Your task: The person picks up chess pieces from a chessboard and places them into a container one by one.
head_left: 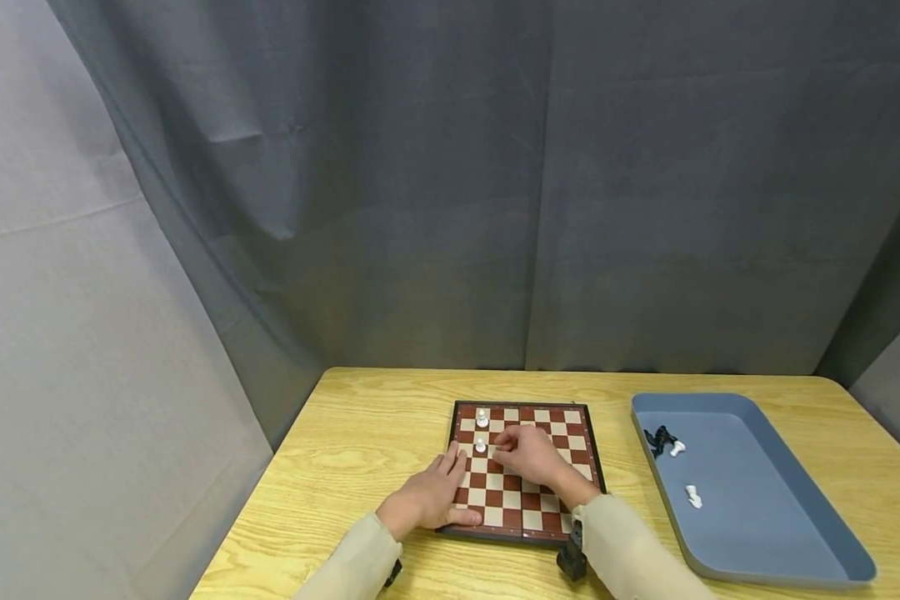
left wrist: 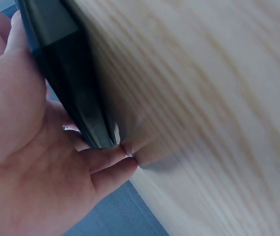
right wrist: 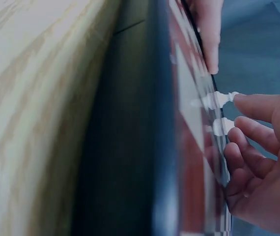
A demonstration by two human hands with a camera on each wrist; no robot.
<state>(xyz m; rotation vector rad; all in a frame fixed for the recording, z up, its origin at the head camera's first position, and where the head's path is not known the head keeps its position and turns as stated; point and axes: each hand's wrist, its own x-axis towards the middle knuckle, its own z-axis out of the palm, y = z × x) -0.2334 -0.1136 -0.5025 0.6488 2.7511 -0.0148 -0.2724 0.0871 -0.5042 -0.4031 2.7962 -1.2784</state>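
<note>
A brown-and-cream chessboard (head_left: 513, 500) with a dark rim lies on the wooden table. Two white chess pieces stand upright near its left side: a farther one (head_left: 482, 418) and a smaller, nearer one (head_left: 480, 445). My left hand (head_left: 433, 493) rests along the board's left edge, fingers extended and thumb on the near-left corner. Over the board, my right hand (head_left: 534, 455) is just right of the smaller piece. Its thumb (right wrist: 258, 105) and forefinger are parted, with nothing visible held between them. Both white pieces appear beyond those fingertips in the right wrist view.
A blue-grey tray (head_left: 765, 500) stands on the table to the right. Inside lie several black pieces (head_left: 658, 440), a white piece (head_left: 677, 448) beside them and another white piece (head_left: 693, 497) nearer. A grey curtain (head_left: 450, 208) hangs behind the table.
</note>
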